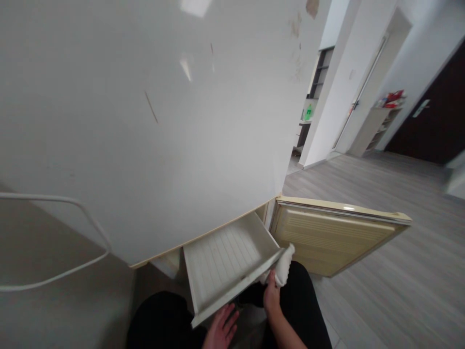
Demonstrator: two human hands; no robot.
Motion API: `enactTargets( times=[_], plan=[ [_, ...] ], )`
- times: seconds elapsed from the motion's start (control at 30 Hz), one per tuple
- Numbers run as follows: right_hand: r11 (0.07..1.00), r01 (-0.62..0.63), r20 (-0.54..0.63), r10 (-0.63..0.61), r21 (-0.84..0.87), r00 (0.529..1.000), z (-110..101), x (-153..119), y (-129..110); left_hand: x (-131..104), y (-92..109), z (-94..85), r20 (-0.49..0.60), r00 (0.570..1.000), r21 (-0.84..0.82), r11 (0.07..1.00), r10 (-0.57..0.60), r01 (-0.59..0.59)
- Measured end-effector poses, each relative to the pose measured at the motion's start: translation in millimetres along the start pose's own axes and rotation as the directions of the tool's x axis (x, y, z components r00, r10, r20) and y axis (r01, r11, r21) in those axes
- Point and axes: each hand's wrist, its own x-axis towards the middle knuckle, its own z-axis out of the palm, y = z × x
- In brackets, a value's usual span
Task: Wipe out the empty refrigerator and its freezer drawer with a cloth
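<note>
A white drawer point(228, 264) with a ribbed floor is pulled out at the bottom of a white fridge point(174, 131), with nothing in it. My left hand point(222, 327) is below the drawer's front edge, palm up with fingers apart, holding nothing. At the right end of the drawer front, my right hand point(271, 295) grips a white cloth point(284, 266). Part of the cloth lies against the drawer's corner.
The yellowed fridge door point(327, 237) stands wide open at the right. A white cable point(87, 213) loops at the left. My knees flank the drawer. Behind at the right are a small shelf point(376, 126) and a dark door point(432, 111).
</note>
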Motion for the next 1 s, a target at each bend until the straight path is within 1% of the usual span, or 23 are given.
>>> enactTargets(
  times=[0.03,0.07,0.1,0.13,0.17,0.2,0.23,0.27,0.33,0.37,0.43,0.53,0.6,0.63,0.7,0.77,0.83,0.9,0.97,1.0],
  plan=[
    [0.996,0.051,-0.012,-0.052,-0.075,0.999,-6.2,4.9,-8.6,-3.8,-2.6,2.0,0.017,1.0,-0.019,1.0,0.011,-0.011],
    [0.979,0.129,0.027,-0.127,-0.159,0.992,-10.7,7.4,-18.0,-7.4,-5.0,4.5,0.027,0.999,-0.03,0.999,0.033,-0.033],
    [0.937,0.247,0.129,-0.22,-0.247,0.967,-13.1,7.0,-27.6,-10.7,-7.1,7.7,0.021,0.997,-0.037,0.997,0.069,-0.068],
    [0.862,0.391,0.274,-0.311,-0.321,0.91,-13.3,3.9,-36.6,-13.7,-8.4,11.5,0.009,0.995,-0.049,0.994,0.103,-0.102],
    [0.765,0.525,0.415,-0.368,-0.373,0.832,-11.6,-1.5,-44.4,-16.6,-8.8,15.9,-0.007,0.992,-0.067,0.99,0.127,-0.127],
    [0.666,0.629,0.534,-0.387,-0.401,0.751,-8.2,-8.9,-50.7,-19.3,-8.1,20.8,-0.023,0.991,-0.093,0.987,0.13,-0.132],
    [0.586,0.699,0.626,-0.377,-0.41,0.683,-3.7,-17.5,-55.2,-21.9,-6.4,26.0,-0.032,0.993,-0.122,0.986,0.11,-0.113],
    [0.535,0.742,0.692,-0.352,-0.404,0.63,1.3,-26.6,-57.9,-24.5,-3.9,31.1,-0.033,0.996,-0.15,0.985,0.077,-0.081],
    [0.501,0.783,0.772,-0.304,-0.369,0.558,10.4,-43.1,-59.5,-29.1,1.8,39.7,-0.008,1.0,-0.189,0.982,0.019,-0.02],
    [0.504,0.79,0.796,-0.285,-0.349,0.533,13.7,-49.4,-59.2,-30.7,4.3,42.3,0.008,1.0,-0.2,0.98,0.01,-0.008],
    [0.52,0.795,0.82,-0.275,-0.312,0.502,16.9,-56.6,-58.2,-31.6,7.1,42.3,0.039,0.999,-0.225,0.974,0.002,0.007],
    [0.526,0.805,0.822,-0.307,-0.274,0.48,13.2,-53.2,-57.4,-26.3,4.6,31.0,0.021,1.0,-0.228,0.973,-0.014,0.018],
    [0.503,0.821,0.817,-0.33,-0.272,0.473,6.6,-41.8,-56.8,-20.7,-0.3,21.6,0.009,0.999,-0.207,0.978,0.036,-0.034],
    [0.487,0.824,0.803,-0.345,-0.29,0.486,2.3,-33.4,-56.3,-18.3,-2.9,18.3,0.021,0.997,-0.197,0.978,0.068,-0.062],
    [0.45,0.817,0.739,-0.396,-0.36,0.544,-8.8,-11.9,-55.1,-14.9,-6.8,16.7,0.067,0.994,-0.188,0.979,0.087,-0.073],
    [0.42,0.795,0.648,-0.466,-0.437,0.602,-25.2,13.8,-53.5,-12.8,-8.3,22.3,0.099,0.995,-0.192,0.981,0.03,-0.011],
    [0.402,0.783,0.596,-0.508,-0.474,0.622,-49.1,38.8,-49.8,-10.6,-7.5,33.5,0.11,0.994,-0.213,0.976,-0.025,0.048],
    [0.397,0.781,0.602,-0.498,-0.482,0.624,-79.4,56.9,-42.1,-8.1,-5.5,47.2,0.134,0.99,-0.248,0.965,-0.052,0.084],
    [0.402,0.76,0.605,-0.459,-0.511,0.65,-110.6,65.0,-29.7,-6.9,-2.7,60.7,0.185,0.981,-0.281,0.953,-0.061,0.113],
    [0.418,0.733,0.585,-0.442,-0.536,0.68,-124.2,65.7,-22.3,-7.4,-1.0,66.9,0.212,0.975,-0.298,0.946,-0.063,0.126]
  ],
)
